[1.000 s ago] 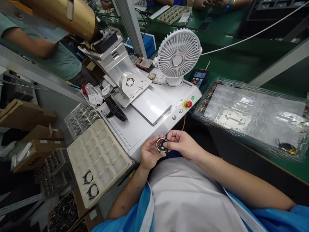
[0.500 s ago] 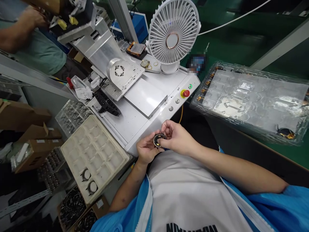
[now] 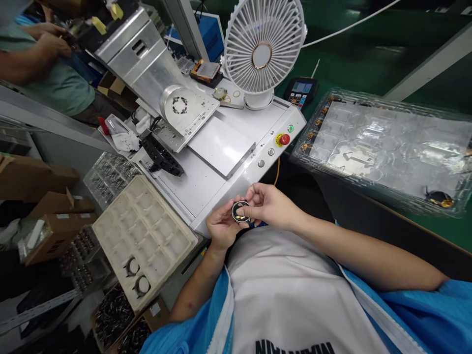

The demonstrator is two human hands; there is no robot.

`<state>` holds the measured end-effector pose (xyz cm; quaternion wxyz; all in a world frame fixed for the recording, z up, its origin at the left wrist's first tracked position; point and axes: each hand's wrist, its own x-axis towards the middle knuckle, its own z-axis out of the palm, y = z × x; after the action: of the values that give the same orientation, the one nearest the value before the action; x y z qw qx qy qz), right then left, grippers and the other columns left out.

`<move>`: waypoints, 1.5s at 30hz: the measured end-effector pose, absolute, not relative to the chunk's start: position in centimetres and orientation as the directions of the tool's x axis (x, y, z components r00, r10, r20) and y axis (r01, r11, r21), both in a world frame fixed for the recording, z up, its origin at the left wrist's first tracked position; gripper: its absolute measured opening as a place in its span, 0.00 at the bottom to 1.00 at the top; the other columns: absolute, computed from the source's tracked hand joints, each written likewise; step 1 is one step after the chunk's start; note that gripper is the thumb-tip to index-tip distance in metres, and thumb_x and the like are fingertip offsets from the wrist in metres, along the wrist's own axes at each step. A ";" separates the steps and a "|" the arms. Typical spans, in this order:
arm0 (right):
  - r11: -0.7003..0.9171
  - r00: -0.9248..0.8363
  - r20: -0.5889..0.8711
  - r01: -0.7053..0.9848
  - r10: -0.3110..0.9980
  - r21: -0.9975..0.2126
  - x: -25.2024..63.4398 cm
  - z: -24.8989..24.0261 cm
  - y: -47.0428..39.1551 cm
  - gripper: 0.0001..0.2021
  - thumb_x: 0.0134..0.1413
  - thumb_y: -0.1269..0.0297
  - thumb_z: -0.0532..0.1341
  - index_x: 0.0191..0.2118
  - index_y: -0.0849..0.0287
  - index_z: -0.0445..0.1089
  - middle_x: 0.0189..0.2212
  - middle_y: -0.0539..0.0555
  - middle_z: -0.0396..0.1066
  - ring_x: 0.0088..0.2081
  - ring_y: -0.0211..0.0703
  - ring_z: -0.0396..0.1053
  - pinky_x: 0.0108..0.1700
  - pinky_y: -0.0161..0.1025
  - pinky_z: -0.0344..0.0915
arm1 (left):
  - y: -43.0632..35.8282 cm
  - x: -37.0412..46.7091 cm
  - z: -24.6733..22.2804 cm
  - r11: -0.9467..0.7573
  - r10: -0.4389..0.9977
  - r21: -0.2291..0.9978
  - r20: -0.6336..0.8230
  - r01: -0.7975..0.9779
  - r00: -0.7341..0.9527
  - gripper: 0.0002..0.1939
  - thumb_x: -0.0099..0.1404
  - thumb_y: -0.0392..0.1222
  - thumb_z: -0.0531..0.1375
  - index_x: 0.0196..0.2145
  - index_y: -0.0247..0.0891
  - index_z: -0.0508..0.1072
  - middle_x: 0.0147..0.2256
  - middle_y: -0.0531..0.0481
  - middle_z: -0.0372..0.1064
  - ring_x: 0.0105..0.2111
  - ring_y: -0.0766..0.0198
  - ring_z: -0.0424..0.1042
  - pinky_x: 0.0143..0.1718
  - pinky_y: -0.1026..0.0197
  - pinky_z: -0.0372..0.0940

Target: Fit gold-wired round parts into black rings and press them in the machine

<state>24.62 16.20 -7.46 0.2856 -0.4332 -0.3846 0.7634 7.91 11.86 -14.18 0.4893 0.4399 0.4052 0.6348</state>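
Note:
A round black watch case (image 3: 234,212) with a silvery rim and small gold-coloured parts inside is between my hands, in front of my body. My left hand (image 3: 220,228) cups it from the left, fingers wrapped round its edge. My right hand (image 3: 275,209) grips the far right of the rim with its fingertips, and its thumb presses into the open face. What lies beneath that thumb is hidden. Just beyond the hands is the front edge of a white machine (image 3: 206,209). A beige tray (image 3: 147,241) to the left carries two dark ring-shaped cases (image 3: 141,286).
A metal fixture (image 3: 180,110) leans over the machine's white plate. A white fan (image 3: 262,54) and handheld controller (image 3: 300,91) stand behind. The red emergency button (image 3: 283,139) is at the right corner. Clear plastic trays (image 3: 383,152) lie right. Another person's hand (image 3: 55,45) shows upper left.
The watch case has turned slightly, showing more of its inside, and shifted a little left with my left hand. My right thumb stays on it. The other person's hands have moved.

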 end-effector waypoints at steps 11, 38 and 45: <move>-0.594 -0.525 -0.370 -0.360 0.766 -0.719 24.1 -9.5 14.9 0.31 0.35 0.49 0.80 0.25 0.57 0.57 0.18 0.48 0.71 0.17 0.36 0.68 0.15 0.29 0.65 | 10.9 7.8 -13.9 -0.205 0.978 0.976 0.202 -0.070 -0.052 0.28 0.50 0.36 0.78 0.49 0.48 0.82 0.47 0.46 0.82 0.48 0.48 0.83 0.50 0.48 0.79; -0.276 -0.369 -0.260 0.010 0.892 -0.961 26.0 -6.8 19.3 0.19 0.47 0.51 0.74 0.28 0.59 0.67 0.14 0.45 0.63 0.14 0.32 0.57 0.16 0.30 0.53 | 11.5 7.5 -11.9 -0.330 0.925 0.917 0.362 0.225 -0.114 0.44 0.55 0.36 0.76 0.67 0.43 0.66 0.52 0.37 0.80 0.47 0.55 0.83 0.48 0.57 0.80; -0.282 -0.453 -0.303 0.115 0.838 -0.952 24.8 -7.0 17.0 0.17 0.49 0.53 0.71 0.27 0.60 0.68 0.17 0.47 0.66 0.17 0.32 0.59 0.18 0.30 0.53 | 11.5 7.4 -11.8 -0.348 0.915 0.884 0.393 0.313 -0.094 0.40 0.58 0.38 0.74 0.66 0.40 0.67 0.52 0.37 0.80 0.48 0.53 0.82 0.46 0.57 0.80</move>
<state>24.79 17.03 -7.04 0.2721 -0.4465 -0.5338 0.6646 7.43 11.54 -11.79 0.2761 0.6139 0.4999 0.5450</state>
